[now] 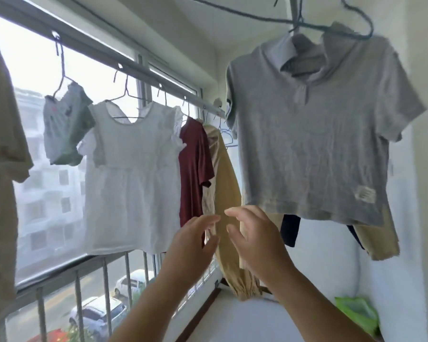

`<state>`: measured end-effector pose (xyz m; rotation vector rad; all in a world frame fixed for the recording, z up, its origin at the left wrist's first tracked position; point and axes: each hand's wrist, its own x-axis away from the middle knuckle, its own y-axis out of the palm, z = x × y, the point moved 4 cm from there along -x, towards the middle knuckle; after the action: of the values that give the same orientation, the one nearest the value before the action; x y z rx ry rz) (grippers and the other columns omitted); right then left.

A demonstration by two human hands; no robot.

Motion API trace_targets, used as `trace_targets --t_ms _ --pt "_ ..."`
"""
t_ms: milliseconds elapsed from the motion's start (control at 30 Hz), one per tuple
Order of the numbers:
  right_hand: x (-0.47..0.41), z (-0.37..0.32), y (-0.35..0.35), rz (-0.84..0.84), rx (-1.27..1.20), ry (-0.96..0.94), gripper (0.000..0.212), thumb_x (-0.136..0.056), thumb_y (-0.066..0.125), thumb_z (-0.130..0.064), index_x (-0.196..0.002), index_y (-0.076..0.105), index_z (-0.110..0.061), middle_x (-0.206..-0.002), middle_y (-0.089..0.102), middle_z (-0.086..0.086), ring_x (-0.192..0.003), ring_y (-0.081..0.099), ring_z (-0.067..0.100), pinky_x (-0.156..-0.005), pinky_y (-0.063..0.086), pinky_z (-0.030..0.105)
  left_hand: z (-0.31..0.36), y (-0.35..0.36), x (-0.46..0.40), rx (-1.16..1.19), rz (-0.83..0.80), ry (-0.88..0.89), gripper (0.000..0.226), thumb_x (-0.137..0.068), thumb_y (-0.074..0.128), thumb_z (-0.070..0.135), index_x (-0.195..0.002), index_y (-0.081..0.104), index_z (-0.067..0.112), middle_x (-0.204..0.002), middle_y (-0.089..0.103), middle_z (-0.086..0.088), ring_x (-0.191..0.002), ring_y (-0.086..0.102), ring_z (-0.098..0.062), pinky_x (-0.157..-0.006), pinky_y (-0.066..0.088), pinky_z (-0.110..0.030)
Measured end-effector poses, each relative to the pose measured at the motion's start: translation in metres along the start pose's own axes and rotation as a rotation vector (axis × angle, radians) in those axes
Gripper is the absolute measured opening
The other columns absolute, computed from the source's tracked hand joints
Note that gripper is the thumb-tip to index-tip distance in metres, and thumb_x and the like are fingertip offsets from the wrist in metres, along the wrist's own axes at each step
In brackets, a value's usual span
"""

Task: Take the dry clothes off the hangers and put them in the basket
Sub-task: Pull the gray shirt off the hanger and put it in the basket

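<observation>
A grey polo shirt (311, 134) hangs on a wire hanger (351, 23) at the upper right, close to me. Along the window rail hang a small grey printed garment (64, 129), a white ruffled top (134, 178), a maroon shirt (194, 169) and tan trousers (226, 213). My left hand (190, 245) and my right hand (255, 240) are raised side by side in front of the tan trousers, below the polo's hem. Both have fingers spread and hold nothing. No basket is in view.
A beige garment (0, 156) hangs at the far left edge. A metal railing (104, 275) runs below the window, with a white ledge (245, 317) beside it. A green bag (358, 314) lies in the right corner. Dark and tan clothes (376, 238) hang behind the polo.
</observation>
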<state>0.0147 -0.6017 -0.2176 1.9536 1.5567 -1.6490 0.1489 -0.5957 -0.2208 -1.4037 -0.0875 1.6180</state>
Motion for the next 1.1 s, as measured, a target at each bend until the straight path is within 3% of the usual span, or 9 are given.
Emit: trace_targets --t_ms 133,300,467,633,733,833,967,1100 --pt "-0.042 -0.007 -0.045 0.129 0.040 -0.084 0.028 -0.094 0.052 -0.021 -0.120 0.059 -0.023 -0.119 0.055 -0.009 -0.094 0.048 -0.003 -0.074 0.036 0.001 0.038 -0.016 -0.046 -0.008 0.067 0.098 0.033 -0.091 0.055 0.024 -0.123 0.055 0.027 -0.119 0.060 0.011 -0.103 0.053 0.003 -0.088 0.035 -0.006" --pt "-0.091 0.003 -0.094 0.174 0.165 -0.119 0.032 -0.095 0.048 -0.024 -0.126 0.054 -0.024 -0.125 0.051 -0.007 -0.112 0.050 0.007 -0.082 0.033 0.012 0.079 -0.019 -0.095 -0.038 0.138 0.194 0.034 -0.089 0.055 0.025 -0.123 0.057 0.026 -0.118 0.060 0.008 -0.103 0.057 -0.005 -0.092 0.043 -0.018" --pt "-0.143 0.029 -0.132 0.176 0.327 -0.176 0.033 -0.095 0.048 -0.021 -0.128 0.053 -0.021 -0.129 0.050 -0.002 -0.119 0.047 0.016 -0.094 0.040 0.028 0.106 -0.020 -0.155 -0.069 0.211 0.201 0.035 -0.089 0.056 0.029 -0.124 0.055 0.025 -0.118 0.059 0.003 -0.101 0.057 -0.010 -0.090 0.044 -0.025" --pt "-0.193 0.044 -0.161 0.224 0.616 -0.290 0.035 -0.094 0.045 -0.010 -0.127 0.053 -0.015 -0.132 0.050 0.002 -0.122 0.043 0.023 -0.097 0.034 0.034 0.128 -0.019 -0.206 -0.178 0.266 0.213 0.051 -0.090 0.056 0.033 -0.137 0.040 0.027 -0.138 0.044 0.002 -0.117 0.049 -0.012 -0.091 0.033 -0.020" --pt "-0.219 0.048 -0.171 0.292 0.697 -0.343 0.037 -0.094 0.044 -0.008 -0.130 0.051 -0.010 -0.139 0.046 0.007 -0.132 0.036 0.025 -0.108 0.026 0.035 0.140 -0.017 -0.230 -0.212 0.295 0.238 0.056 -0.090 0.055 0.030 -0.142 0.032 0.026 -0.146 0.034 0.003 -0.125 0.044 -0.015 -0.100 0.033 -0.025" --pt "-0.236 0.042 -0.174 0.275 0.778 -0.368 0.038 -0.095 0.042 -0.011 -0.133 0.045 -0.009 -0.144 0.039 0.006 -0.138 0.027 0.023 -0.114 0.016 0.035 0.144 -0.025 -0.251 -0.220 0.369 0.224 0.055 -0.093 0.052 0.026 -0.143 0.030 0.022 -0.148 0.031 0.001 -0.130 0.038 -0.017 -0.105 0.030 -0.028" --pt "-0.254 0.032 -0.181 0.328 0.824 -0.359 0.039 -0.097 0.032 -0.014 -0.134 0.042 -0.012 -0.143 0.039 0.005 -0.137 0.027 0.023 -0.114 0.016 0.036 0.144 -0.037 -0.282 -0.221 0.445 0.175 0.053 -0.095 0.048 0.022 -0.144 0.027 0.020 -0.149 0.030 -0.003 -0.134 0.035 -0.022 -0.109 0.029 -0.036" --pt "-0.266 0.026 -0.179 0.329 0.899 -0.340 0.045 -0.098 0.031 -0.021 -0.142 0.034 -0.012 -0.152 0.025 0.004 -0.144 0.012 0.023 -0.119 0.005 0.042 0.144 -0.047 -0.311 -0.232 0.454 0.143 0.055 -0.096 0.044 0.018 -0.146 0.021 0.019 -0.152 0.026 -0.003 -0.137 0.029 -0.024 -0.112 0.026 -0.043"
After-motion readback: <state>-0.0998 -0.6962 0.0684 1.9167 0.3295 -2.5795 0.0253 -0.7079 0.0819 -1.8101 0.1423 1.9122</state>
